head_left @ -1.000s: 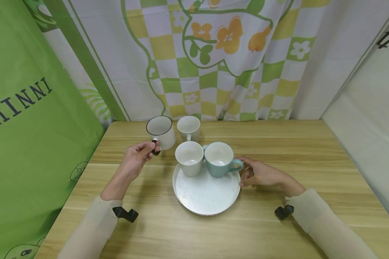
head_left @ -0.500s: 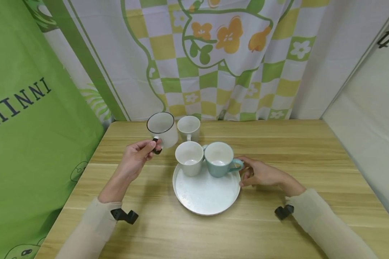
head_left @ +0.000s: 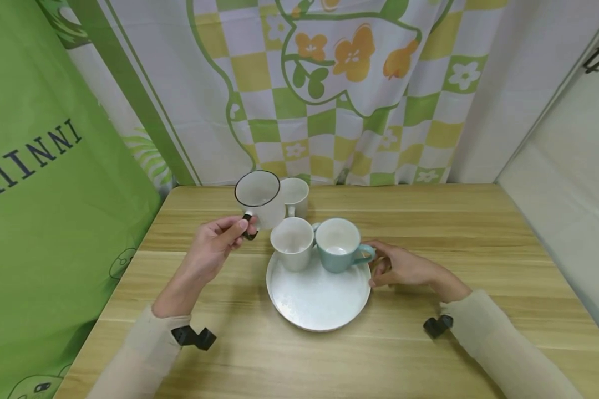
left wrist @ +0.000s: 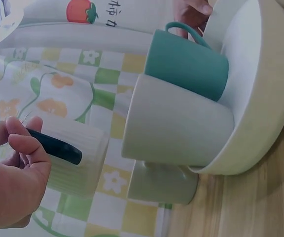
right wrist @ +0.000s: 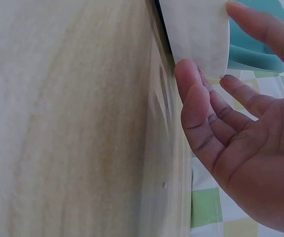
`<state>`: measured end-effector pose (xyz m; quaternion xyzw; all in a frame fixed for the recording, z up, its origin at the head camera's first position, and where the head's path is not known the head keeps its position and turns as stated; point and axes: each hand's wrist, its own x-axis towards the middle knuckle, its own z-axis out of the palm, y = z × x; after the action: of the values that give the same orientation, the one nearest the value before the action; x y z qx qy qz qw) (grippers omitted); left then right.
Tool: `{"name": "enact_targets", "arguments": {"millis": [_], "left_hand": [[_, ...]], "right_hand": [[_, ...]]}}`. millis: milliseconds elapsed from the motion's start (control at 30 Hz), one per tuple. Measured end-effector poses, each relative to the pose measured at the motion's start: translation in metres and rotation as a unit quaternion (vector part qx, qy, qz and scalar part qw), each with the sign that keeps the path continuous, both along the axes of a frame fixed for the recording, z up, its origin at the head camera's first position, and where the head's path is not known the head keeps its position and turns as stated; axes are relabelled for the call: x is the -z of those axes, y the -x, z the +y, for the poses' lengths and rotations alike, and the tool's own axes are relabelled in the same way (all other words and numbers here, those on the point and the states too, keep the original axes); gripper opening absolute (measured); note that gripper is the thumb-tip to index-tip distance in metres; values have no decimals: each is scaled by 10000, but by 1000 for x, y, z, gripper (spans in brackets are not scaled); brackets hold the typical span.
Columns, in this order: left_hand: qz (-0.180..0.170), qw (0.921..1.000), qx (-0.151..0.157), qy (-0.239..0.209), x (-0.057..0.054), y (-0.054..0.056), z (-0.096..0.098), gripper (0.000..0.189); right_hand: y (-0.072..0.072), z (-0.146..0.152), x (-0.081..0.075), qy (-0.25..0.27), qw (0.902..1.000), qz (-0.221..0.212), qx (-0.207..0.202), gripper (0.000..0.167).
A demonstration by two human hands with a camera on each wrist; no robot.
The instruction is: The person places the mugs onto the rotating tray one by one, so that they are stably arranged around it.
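My left hand [head_left: 211,246] pinches the black handle of a white mug [head_left: 267,216] with a dark rim, held above the table. In the left wrist view that mug [left wrist: 78,168] hangs apart from the others. A round white tray [head_left: 319,302] lies on the table, bearing a plain white mug [head_left: 292,249] and a teal mug [head_left: 334,252] side by side toward its back. Behind them a second plain white mug [head_left: 297,194] is partly hidden by the raised one. My right hand [head_left: 404,267] holds the tray's right edge, thumb near the rim, fingers curved against the wall [right wrist: 201,39].
The wooden table [head_left: 454,233] extends around the tray. A patterned curtain [head_left: 349,127] hangs along its back edge. Green cloth [head_left: 55,183] borders the left side and a pale sheet [head_left: 569,183] the right.
My left hand has lifted the dark-rimmed mug slightly and carried it right, so it now overlaps the back white mug. My right hand and the tray have stayed in place.
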<state>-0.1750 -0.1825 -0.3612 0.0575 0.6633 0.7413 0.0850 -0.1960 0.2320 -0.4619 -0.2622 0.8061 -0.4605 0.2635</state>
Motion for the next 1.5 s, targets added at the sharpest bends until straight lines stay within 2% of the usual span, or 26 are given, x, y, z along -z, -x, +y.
{"name": "enact_targets", "arguments": {"millis": [133,300,500,867,1267,1500], "left_hand": [[83,9999,116,45,-4,-6,5,12],[5,9996,233,151,-11,-16,13,14],[45,9989,369,291,-14,-22,21,20],[314,9944,719,706,-15,-30,32,26],[396,9865,1447,652,-15,-46,43,34],[316,9838,1680,544,-10,-53,51,34]], "right_hand": [[0,0,1,-11,10000,4,30,88],[0,0,0,-46,10000,-20,51,88],[1,0,0,-45,10000,10,41,88],[1,0,1,-6,10000,8,-9,88],[0,0,1,5,10000,-6,-15,85],[-1,0,0,22,10000,-17,-31,86]]}}
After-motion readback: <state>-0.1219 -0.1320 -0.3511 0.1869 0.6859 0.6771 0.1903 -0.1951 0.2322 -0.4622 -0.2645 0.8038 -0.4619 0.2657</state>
